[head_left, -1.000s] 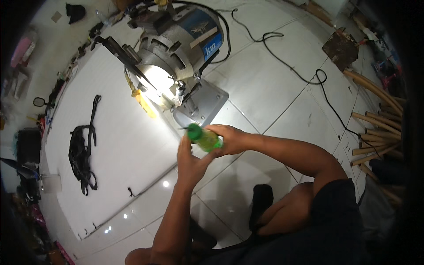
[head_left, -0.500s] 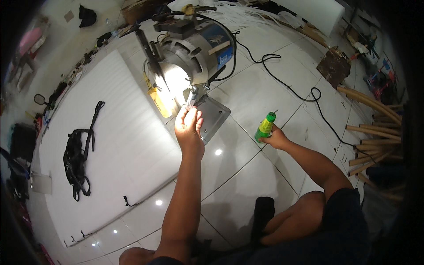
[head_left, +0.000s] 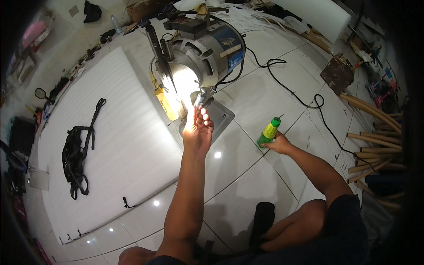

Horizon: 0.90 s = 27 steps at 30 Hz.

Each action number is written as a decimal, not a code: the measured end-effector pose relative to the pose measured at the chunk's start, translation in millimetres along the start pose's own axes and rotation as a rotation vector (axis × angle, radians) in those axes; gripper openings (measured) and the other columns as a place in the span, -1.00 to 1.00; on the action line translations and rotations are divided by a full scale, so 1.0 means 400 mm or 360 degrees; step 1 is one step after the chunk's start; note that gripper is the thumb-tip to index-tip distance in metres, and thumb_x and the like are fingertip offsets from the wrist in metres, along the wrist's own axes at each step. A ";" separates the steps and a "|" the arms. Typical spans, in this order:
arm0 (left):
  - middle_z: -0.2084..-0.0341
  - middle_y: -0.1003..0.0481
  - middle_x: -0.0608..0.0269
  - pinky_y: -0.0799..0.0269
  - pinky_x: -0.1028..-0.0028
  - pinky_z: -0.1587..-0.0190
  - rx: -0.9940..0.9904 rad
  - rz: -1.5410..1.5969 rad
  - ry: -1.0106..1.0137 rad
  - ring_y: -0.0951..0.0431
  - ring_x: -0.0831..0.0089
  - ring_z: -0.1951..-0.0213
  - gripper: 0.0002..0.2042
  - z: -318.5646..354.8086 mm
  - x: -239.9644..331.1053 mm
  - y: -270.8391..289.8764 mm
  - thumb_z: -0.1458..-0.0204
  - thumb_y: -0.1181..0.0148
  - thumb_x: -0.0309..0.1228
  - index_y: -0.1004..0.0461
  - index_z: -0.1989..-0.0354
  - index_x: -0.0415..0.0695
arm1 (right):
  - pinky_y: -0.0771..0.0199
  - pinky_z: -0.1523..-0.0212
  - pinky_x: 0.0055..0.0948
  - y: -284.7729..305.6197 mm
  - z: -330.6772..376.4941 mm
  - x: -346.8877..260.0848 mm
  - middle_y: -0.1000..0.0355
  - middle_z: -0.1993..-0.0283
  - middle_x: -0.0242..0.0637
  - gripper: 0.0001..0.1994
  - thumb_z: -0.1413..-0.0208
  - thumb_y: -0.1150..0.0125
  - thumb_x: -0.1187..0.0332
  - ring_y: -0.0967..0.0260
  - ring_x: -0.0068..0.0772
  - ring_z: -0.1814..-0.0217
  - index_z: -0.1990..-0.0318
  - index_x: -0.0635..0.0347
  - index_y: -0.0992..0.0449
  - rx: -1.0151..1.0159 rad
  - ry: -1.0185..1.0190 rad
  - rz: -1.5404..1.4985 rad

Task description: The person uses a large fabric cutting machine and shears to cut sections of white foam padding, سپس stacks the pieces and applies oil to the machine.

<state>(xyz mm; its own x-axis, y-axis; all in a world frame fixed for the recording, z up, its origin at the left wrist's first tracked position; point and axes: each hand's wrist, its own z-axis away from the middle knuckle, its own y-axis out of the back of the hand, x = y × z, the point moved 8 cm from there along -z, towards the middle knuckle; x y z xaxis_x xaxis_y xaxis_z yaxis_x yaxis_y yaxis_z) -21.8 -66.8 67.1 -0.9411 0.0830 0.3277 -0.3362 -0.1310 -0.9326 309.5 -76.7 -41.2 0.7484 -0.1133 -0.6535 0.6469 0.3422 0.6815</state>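
Note:
A motor-driven cloth-cutting machine (head_left: 187, 55) with a grey metal body and a flat base plate (head_left: 223, 115) stands ahead of me. Bright light falls on its lower front. My left hand (head_left: 198, 130) reaches up to that spot, palm partly turned up, fingertips pinching a small silver cylindrical part (head_left: 201, 97). Glare hides just where thumb and index finger touch it. Off to the right, my right hand (head_left: 278, 144) wraps round the lower part of a green squeeze bottle (head_left: 269, 131) with a yellow label and thin spout. The bottle leans slightly; I cannot tell whether it touches the floor.
A white foam sheet (head_left: 119, 145) covers the floor at left, with a bundle of black straps (head_left: 75, 161) on it. A black cable (head_left: 293, 86) winds across the tiles (head_left: 247, 176) from the machine. Cardboard tubes (head_left: 375, 143) lie in a pile at far right.
My left hand has rolled so more of its palm and curled fingers show. Machine, bottle and both hands sit slightly farther right in the picture. My right hand keeps its grip.

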 end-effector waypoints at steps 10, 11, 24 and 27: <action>0.33 -0.48 0.27 -0.38 0.51 0.24 -0.0115 0.0243 0.0073 -0.47 0.48 0.32 -0.75 -0.005 -0.001 -0.012 -0.32 0.04 -0.28 -0.39 0.04 -0.21 | -0.29 -0.26 -0.27 -0.001 -0.001 0.007 -0.38 -0.16 -0.07 -0.23 0.12 -0.50 0.11 -0.32 -0.13 -0.25 -0.21 0.23 -0.25 -0.0024 0.0012 -0.0026; 0.33 -0.48 0.27 -0.38 0.50 0.25 -0.0101 0.0254 0.0076 -0.47 0.47 0.32 -0.75 -0.006 -0.002 -0.010 -0.32 0.04 -0.28 -0.40 0.05 -0.21 | -0.29 -0.26 -0.27 -0.003 -0.003 0.011 -0.38 -0.16 -0.07 -0.23 0.12 -0.50 0.11 -0.32 -0.13 -0.25 -0.21 0.23 -0.25 -0.0019 -0.0001 -0.0033; 0.38 -0.44 0.31 -0.36 0.54 0.27 -0.0010 -0.0019 -0.0151 -0.42 0.52 0.36 -0.78 -0.004 0.014 -0.005 -0.30 0.02 -0.30 -0.42 0.09 -0.20 | -0.31 -0.25 -0.29 0.004 0.012 -0.030 -0.40 -0.14 -0.10 -0.27 0.09 -0.49 0.13 -0.34 -0.17 -0.23 -0.19 0.23 -0.27 -0.0060 -0.0005 -0.0093; 0.41 -0.41 0.35 -0.32 0.56 0.31 0.0023 -0.0073 -0.0248 -0.37 0.56 0.40 -0.78 -0.002 0.010 -0.006 -0.29 0.00 -0.28 -0.43 0.13 -0.19 | -0.31 -0.23 -0.29 0.002 0.013 -0.030 -0.41 -0.12 -0.11 -0.28 0.10 -0.49 0.13 -0.36 -0.18 -0.21 -0.18 0.23 -0.28 -0.0033 -0.0035 -0.0094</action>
<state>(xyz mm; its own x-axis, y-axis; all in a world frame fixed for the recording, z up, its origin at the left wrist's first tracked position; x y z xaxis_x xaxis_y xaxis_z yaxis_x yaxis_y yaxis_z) -24.8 -65.2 70.5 -0.9183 -0.0646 0.3905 -0.3786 -0.1449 -0.9142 301.7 -79.8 -31.0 0.7123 -0.1543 -0.6847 0.6869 0.3536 0.6350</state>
